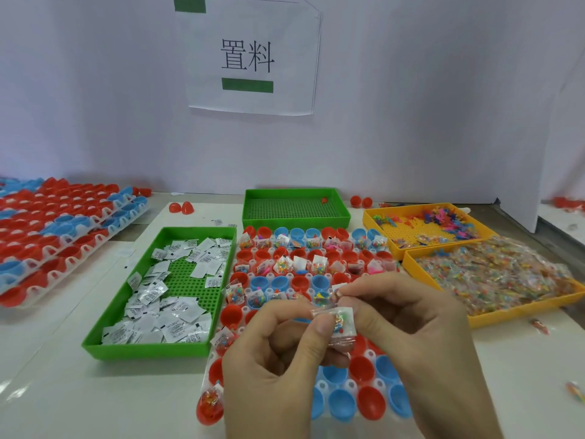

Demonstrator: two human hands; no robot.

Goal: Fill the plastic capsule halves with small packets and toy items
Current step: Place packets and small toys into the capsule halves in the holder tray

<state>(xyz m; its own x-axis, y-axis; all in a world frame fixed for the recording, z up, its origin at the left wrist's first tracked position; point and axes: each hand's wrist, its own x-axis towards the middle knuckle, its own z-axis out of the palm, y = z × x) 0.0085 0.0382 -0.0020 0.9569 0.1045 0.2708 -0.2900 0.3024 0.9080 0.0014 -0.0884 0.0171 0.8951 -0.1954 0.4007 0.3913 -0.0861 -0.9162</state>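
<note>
Empty halves: red and blue capsule halves [340,403] sit in the holder directly below the fingers [323,326].
Left hand [278,369]: curled, with thumb and forefinger pinching a small bunch of bead packets [340,323].
Right hand [418,337]: its fingertips nip the top packet's upper edge.
Step (judged): peel off one packet and drop it into an empty half.
Technique: hold the bunch firm, slide off a single packet, and check that no second one clings to it.
Filled rows: just beyond the fingers, the halves already hold packets.
Supplies: white sachets [177,321] lie left of the fingers, and the yellow tray [512,315] is to their right on the bench.
</note>
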